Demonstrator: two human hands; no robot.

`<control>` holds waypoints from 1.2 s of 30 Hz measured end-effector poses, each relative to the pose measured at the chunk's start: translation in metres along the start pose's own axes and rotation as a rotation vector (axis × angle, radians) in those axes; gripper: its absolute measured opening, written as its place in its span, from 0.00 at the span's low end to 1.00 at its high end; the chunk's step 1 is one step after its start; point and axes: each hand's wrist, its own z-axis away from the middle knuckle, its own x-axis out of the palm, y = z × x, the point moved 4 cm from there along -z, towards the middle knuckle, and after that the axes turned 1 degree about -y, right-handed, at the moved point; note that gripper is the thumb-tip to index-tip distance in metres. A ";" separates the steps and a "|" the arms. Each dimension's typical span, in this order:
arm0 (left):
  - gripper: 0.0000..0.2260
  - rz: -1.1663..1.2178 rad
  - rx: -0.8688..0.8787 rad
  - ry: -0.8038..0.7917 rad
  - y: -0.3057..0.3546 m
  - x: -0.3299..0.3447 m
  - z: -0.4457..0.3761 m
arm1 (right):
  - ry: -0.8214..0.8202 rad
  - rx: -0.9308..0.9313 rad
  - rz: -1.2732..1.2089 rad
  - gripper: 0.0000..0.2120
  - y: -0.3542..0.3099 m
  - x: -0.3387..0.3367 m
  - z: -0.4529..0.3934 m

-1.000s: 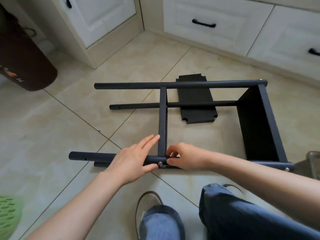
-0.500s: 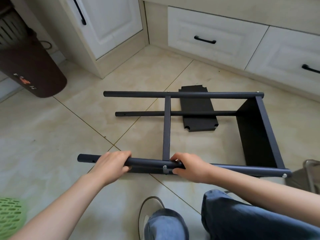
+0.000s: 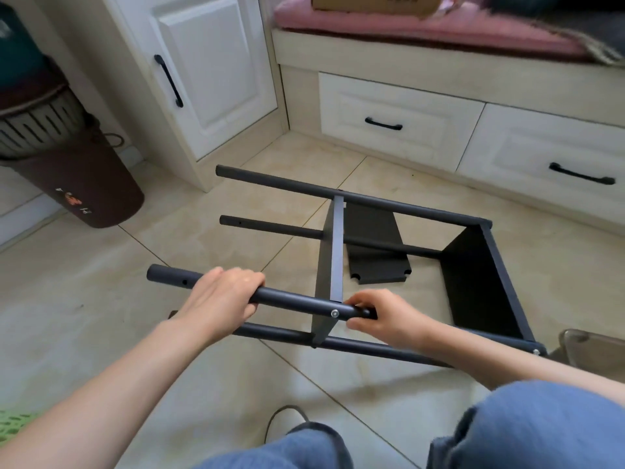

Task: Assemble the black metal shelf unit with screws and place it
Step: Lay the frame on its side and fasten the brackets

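The black metal shelf unit lies on its side on the tiled floor, tilted up toward me. Four round posts run left to right, joined by a middle shelf panel and an end shelf panel at the right. My left hand grips the near upper post left of the middle panel. My right hand grips the same post just right of a silver screw. A loose black shelf panel lies flat on the floor behind the frame.
White cabinets and drawers with black handles line the back. A brown bin stands at the left. A pink cushion with a cardboard box lies on the bench. A green basket sits bottom left, a clear container at the right, my knees below.
Both hands left the screw joint and took hold of the near post. The frame has been lifted and rotated toward me, so the panels' faces now show. The view tilted upward.
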 end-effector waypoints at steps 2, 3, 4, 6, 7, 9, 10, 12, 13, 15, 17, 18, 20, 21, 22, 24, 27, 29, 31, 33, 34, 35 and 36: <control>0.05 -0.030 0.042 0.032 0.008 -0.016 -0.002 | -0.004 0.008 -0.028 0.10 0.000 -0.009 0.005; 0.04 -0.049 0.068 0.051 0.013 -0.024 -0.003 | -0.010 0.013 -0.048 0.11 0.000 -0.015 0.008; 0.03 -0.080 0.094 0.067 0.018 -0.032 -0.005 | -0.024 0.019 -0.074 0.11 0.001 -0.021 0.012; 0.07 -0.162 0.143 0.099 0.027 -0.047 -0.008 | -0.064 0.030 -0.115 0.12 -0.002 -0.036 0.017; 0.10 -0.207 0.168 0.109 0.031 -0.055 -0.011 | -0.085 0.038 -0.112 0.13 -0.004 -0.045 0.020; 0.13 -0.298 0.211 0.140 0.042 -0.073 -0.018 | -0.111 0.054 -0.027 0.14 -0.010 -0.064 0.024; 0.14 -0.331 0.229 0.160 0.047 -0.083 -0.022 | -0.107 0.065 0.053 0.14 -0.014 -0.074 0.026; 0.15 -0.381 0.263 0.186 0.060 -0.101 -0.029 | -0.076 0.089 0.213 0.14 -0.022 -0.093 0.032; 0.15 -0.410 0.281 0.197 0.066 -0.111 -0.032 | -0.060 0.101 0.238 0.15 -0.026 -0.101 0.036; 0.15 -0.478 0.317 0.219 0.080 -0.130 -0.039 | -0.038 0.123 0.219 0.17 -0.029 -0.110 0.049; 0.14 -0.539 0.354 0.248 0.097 -0.151 -0.047 | 0.008 0.136 0.161 0.17 -0.028 -0.118 0.064; 0.13 -0.561 0.371 0.259 0.107 -0.161 -0.050 | 0.043 0.138 0.115 0.16 -0.027 -0.121 0.072; 0.13 -0.591 0.406 0.272 0.131 -0.180 -0.055 | 0.126 0.139 0.015 0.16 -0.027 -0.129 0.086; 0.13 -0.608 0.428 0.288 0.145 -0.189 -0.058 | 0.172 0.139 -0.030 0.16 -0.028 -0.133 0.092; 0.12 -0.624 0.450 0.308 0.159 -0.198 -0.060 | 0.214 0.140 -0.068 0.18 -0.028 -0.138 0.098; 0.11 -0.643 0.495 0.348 0.189 -0.213 -0.062 | 0.286 0.139 -0.115 0.20 -0.029 -0.149 0.110; 0.11 -0.629 0.580 0.415 0.230 -0.230 -0.062 | 0.384 0.158 -0.137 0.18 -0.023 -0.162 0.127; 0.10 -0.608 0.643 0.480 0.251 -0.237 -0.059 | 0.438 0.149 -0.135 0.11 -0.017 -0.167 0.137; 0.08 -0.651 0.723 0.623 0.267 -0.244 -0.054 | 0.470 0.130 -0.131 0.05 -0.010 -0.167 0.145; 0.05 -0.706 0.770 0.701 0.277 -0.247 -0.048 | 0.482 0.139 -0.148 0.04 -0.003 -0.166 0.151; 0.04 -0.734 0.785 0.724 0.280 -0.246 -0.047 | 0.478 0.147 -0.144 0.04 0.000 -0.164 0.154; 0.05 -0.753 0.795 0.753 0.282 -0.245 -0.045 | 0.470 0.152 -0.136 0.06 0.003 -0.163 0.158; 0.07 -0.757 0.796 0.796 0.283 -0.245 -0.042 | 0.464 0.154 -0.132 0.07 0.006 -0.162 0.161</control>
